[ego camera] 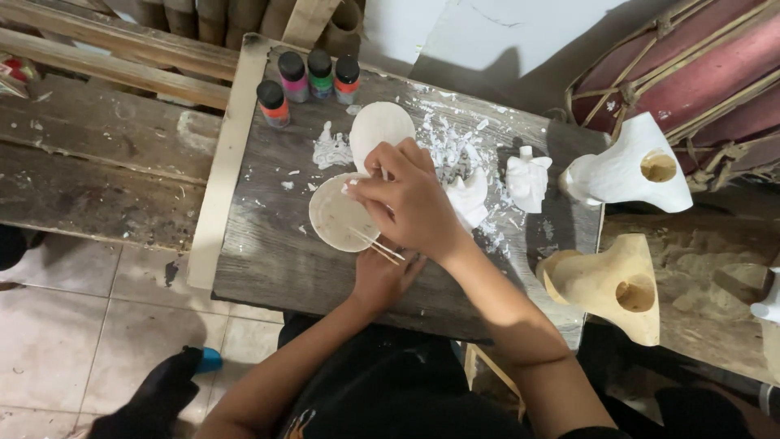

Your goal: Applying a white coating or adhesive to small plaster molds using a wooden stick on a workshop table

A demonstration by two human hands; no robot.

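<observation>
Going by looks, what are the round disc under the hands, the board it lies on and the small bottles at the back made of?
Round disc: probably plaster or unfired clay; matte, chalky off-white, with similar white crumbs scattered around it.
Board: weathered wood; grey, rough, grain lines visible, white-flecked.
Small bottles: likely plastic; smooth, with black caps and bright contents showing through, so clear-walled. Glass cannot be excluded.

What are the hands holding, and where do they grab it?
The right hand presses on the upper edge of a round white disc. The left hand holds thin sticks by their lower ends.
</observation>
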